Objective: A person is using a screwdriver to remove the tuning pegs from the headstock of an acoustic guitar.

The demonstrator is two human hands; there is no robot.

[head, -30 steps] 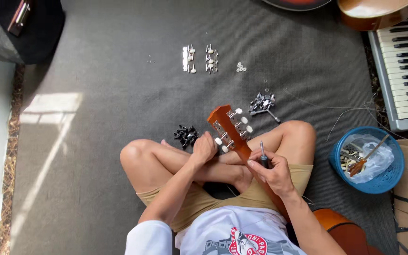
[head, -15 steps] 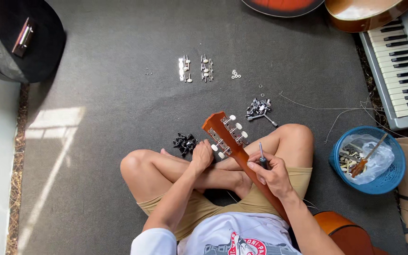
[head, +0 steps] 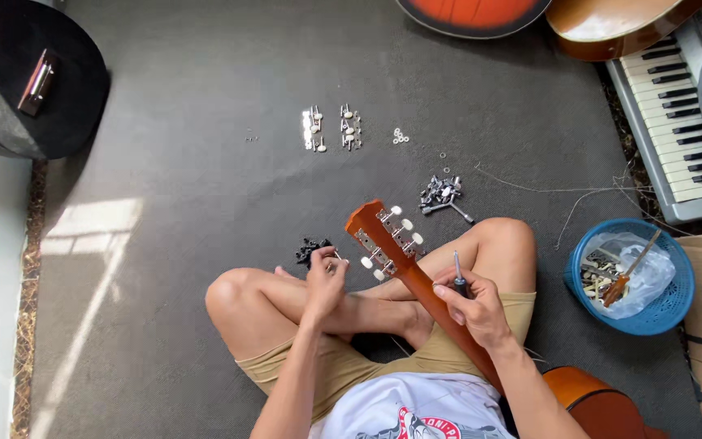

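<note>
Two hands working | right hand (head: 473, 305) gripping screwdriver (head: 457, 272) beside guitar headstock (head: 383, 237) | left hand (head: 324, 280) pinching small part, black tuners (head: 312, 249) lying near | blue basket (head: 660, 313) sitting right

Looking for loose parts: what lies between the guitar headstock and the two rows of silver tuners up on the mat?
In the head view, only bare grey mat lies between the headstock and the silver tuners.

Guitar headstock (head: 383, 236) between both knees; basket (head: 631, 276) right; keyboard (head: 676, 122) behind.
</note>
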